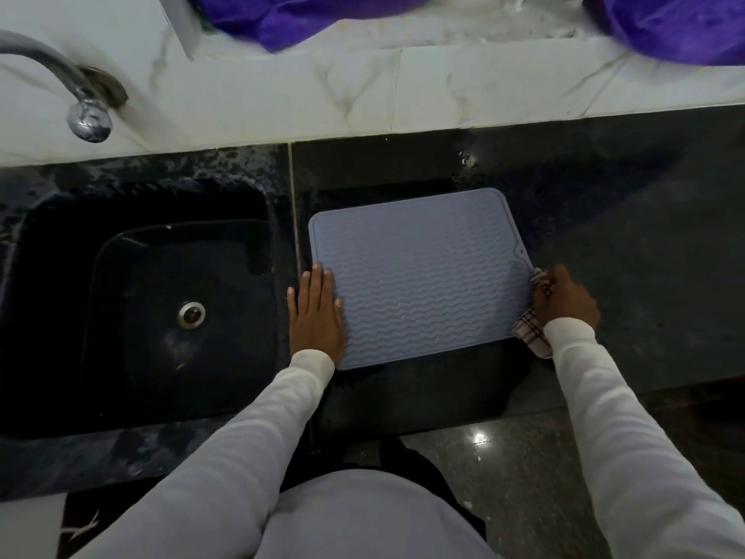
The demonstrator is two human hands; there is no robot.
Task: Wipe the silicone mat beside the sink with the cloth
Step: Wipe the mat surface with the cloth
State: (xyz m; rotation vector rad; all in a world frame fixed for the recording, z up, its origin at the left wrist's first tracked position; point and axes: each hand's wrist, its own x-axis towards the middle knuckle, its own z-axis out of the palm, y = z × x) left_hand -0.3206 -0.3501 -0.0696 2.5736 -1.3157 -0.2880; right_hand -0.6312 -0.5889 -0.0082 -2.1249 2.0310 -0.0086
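Rightward, cloth (534, 316) under right hand (564, 298) fingers

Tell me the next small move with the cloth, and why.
Probably sweep the right hand leftward, dragging the checked cloth across the mat. The cloth sits bunched at the mat's right edge, most of the ridged surface lies uncovered, and the left hand rests flat on the left edge, steadying it.

Black counter (604, 244); grey mat (423, 276) flat atop.

Mat (419, 276) grey-blue w/ wavy ridges, cloth (531, 324) pink-black plaid
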